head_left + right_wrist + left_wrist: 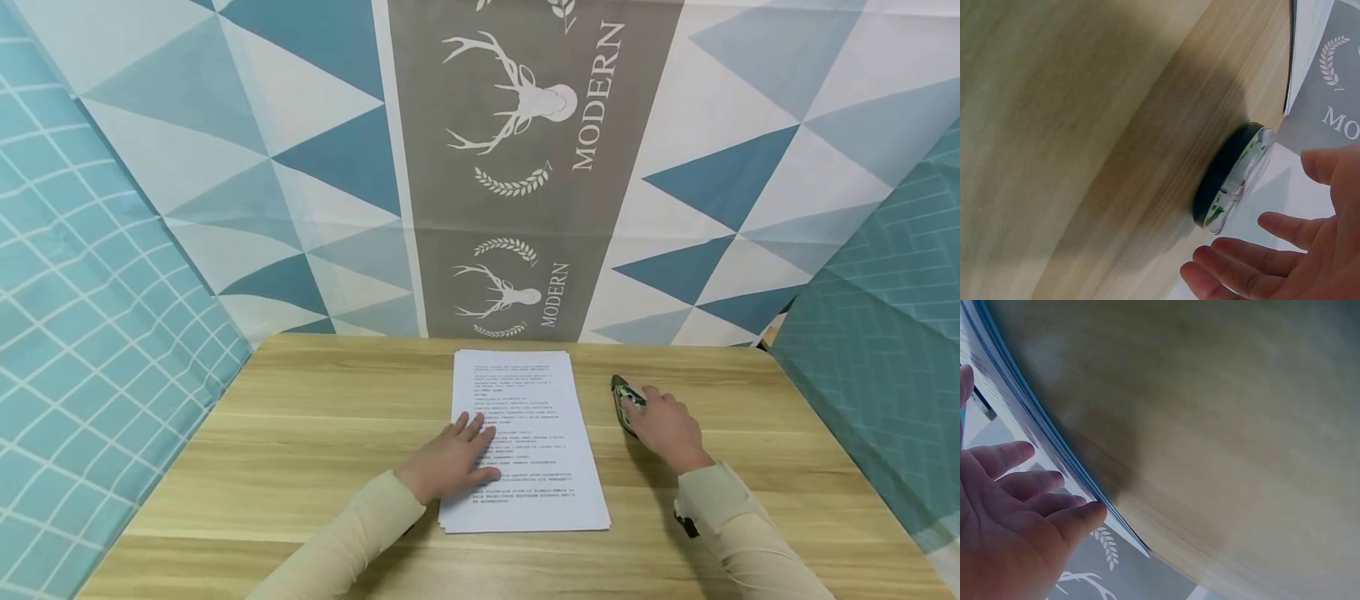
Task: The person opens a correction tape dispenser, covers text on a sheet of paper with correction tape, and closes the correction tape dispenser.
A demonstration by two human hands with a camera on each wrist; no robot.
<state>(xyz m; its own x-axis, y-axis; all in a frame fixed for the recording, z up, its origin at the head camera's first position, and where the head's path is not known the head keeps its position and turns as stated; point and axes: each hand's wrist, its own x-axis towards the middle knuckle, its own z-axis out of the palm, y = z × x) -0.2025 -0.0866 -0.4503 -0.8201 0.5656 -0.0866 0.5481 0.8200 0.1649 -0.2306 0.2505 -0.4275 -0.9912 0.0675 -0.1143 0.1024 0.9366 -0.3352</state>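
A stack of printed paper (525, 417) lies on the wooden table, its sheet edges (1054, 434) showing in the left wrist view. My left hand (453, 458) is over the stack's left side with its fingers extended; whether they press on the top sheet I cannot tell. Right of the paper sits a small oblong object (1235, 178) with a dark base and a clear, green-patterned top; its kind is unclear. My right hand (667, 425) reaches over its right side, fingers loosely spread. In the right wrist view these fingers (1229, 265) appear apart from the object.
The wooden table (322, 417) extends around the paper on both sides. Behind it hangs a patterned cloth (502, 167) with deer heads and triangles. Blue-green cloths (112, 292) stand along the left and right sides.
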